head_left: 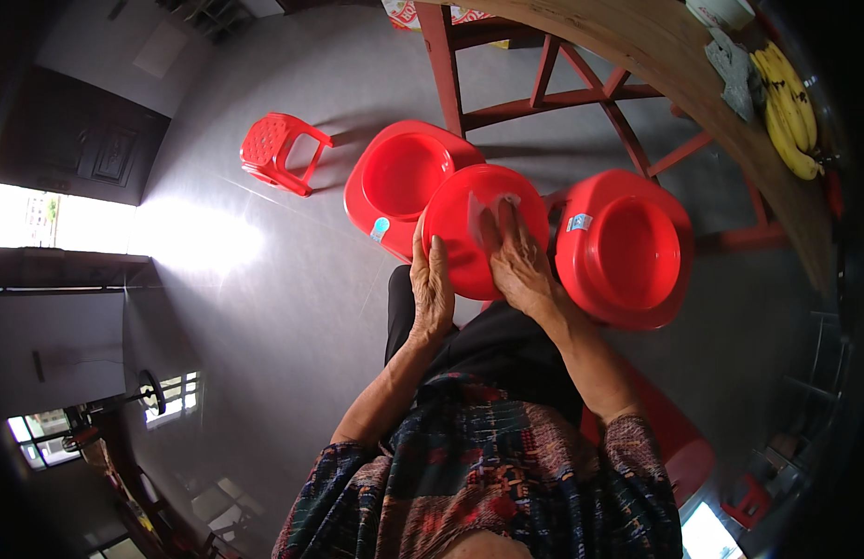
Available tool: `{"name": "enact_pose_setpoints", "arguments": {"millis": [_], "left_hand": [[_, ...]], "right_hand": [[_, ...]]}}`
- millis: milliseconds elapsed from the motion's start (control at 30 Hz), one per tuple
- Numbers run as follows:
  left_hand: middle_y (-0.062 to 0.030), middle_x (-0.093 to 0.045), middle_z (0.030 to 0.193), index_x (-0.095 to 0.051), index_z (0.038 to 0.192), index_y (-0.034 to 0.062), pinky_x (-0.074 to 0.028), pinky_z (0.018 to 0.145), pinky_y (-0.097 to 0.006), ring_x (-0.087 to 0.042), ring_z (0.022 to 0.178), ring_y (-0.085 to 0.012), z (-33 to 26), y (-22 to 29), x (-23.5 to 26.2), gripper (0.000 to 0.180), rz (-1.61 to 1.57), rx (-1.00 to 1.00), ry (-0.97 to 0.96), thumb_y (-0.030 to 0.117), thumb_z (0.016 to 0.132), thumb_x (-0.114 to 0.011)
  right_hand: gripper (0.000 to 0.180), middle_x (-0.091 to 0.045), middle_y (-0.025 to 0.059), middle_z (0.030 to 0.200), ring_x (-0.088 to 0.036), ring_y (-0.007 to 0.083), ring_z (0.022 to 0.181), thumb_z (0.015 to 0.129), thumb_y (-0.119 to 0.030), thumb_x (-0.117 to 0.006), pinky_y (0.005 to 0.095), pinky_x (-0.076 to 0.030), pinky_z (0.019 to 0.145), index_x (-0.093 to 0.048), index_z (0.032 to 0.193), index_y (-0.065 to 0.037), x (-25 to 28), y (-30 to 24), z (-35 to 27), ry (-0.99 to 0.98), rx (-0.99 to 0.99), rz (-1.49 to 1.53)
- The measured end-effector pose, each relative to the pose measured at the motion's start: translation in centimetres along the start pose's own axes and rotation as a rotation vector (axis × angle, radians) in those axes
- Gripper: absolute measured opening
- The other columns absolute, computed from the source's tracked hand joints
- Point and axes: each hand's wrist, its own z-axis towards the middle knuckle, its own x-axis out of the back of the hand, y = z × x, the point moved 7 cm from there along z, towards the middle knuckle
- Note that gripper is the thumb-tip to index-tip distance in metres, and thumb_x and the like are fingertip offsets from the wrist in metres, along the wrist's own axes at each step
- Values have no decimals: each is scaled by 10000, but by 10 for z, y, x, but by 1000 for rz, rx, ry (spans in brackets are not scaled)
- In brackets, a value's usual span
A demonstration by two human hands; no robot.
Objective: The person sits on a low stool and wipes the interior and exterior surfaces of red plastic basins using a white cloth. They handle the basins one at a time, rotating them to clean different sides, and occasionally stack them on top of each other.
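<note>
A round red plastic lid or plate (464, 252) rests over my lap. My left hand (432, 289) grips its near left rim. My right hand (517, 261) lies flat on its surface, fingers pressing a thin pale piece (483, 207), maybe a cloth or wipe. Two red plastic basins stand on the floor: one (404, 177) behind the plate at the left, the other (627, 247) close at the right, each with a small sticker on its rim.
A small red plastic stool (278, 152) lies tipped on the grey floor at the left. A wooden table (655, 47) with red legs curves along the upper right, carrying bananas (788, 107) and a grey cloth (733, 70).
</note>
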Motion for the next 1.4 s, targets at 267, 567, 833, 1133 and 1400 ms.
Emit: {"name": "enact_pose_setpoints", "arguments": {"millis": [267, 567, 833, 1133, 1400], "left_hand": [[-151, -514, 1277, -385, 1365, 30, -366, 1001, -326, -481, 1191, -229, 1, -13, 2, 507, 18, 81, -43, 381, 1005, -325], [-131, -580, 1145, -398, 1367, 55, -443, 896, -321, -569, 1030, -201, 14, 13, 8, 493, 151, 80, -167, 372, 990, -395], [-188, -506, 1255, -392, 1382, 117, -427, 936, -369, -530, 1116, -261, 11, 16, -1, 410, 331, -102, -66, 249, 994, -405], [-171, -430, 1369, -375, 1392, 97, -339, 1033, -379, -414, 1271, -283, 2, 19, -3, 432, 172, -86, -147, 249, 988, -395], [-121, -514, 1150, -377, 1289, 51, -393, 931, -316, -494, 1064, -196, 44, -13, 64, 394, 78, -135, 224, 295, 986, -440]], "right_hand": [[181, -534, 257, 1120, -586, 374, 997, 745, -21, -589, 392, -513, 837, -606, 907, 56, 22, -32, -10, -183, 119, 707], [435, -535, 86, 1210, -517, 248, 1123, 716, 43, -621, 354, -497, 851, -568, 1146, 13, 47, 27, 16, 450, 215, 193], [382, -509, 198, 1250, -457, 341, 1127, 742, -162, -547, 394, -418, 896, -618, 1076, 9, 1, 19, -32, 49, 42, 135], [408, -566, 174, 1097, -500, 340, 1095, 769, -43, -567, 407, -425, 909, -482, 1168, -19, 6, -27, -23, -182, 23, 1365], [328, -563, 90, 1063, -513, 263, 1089, 677, 39, -562, 358, -427, 934, -605, 998, -12, 9, -14, -54, -54, 358, 744]]}}
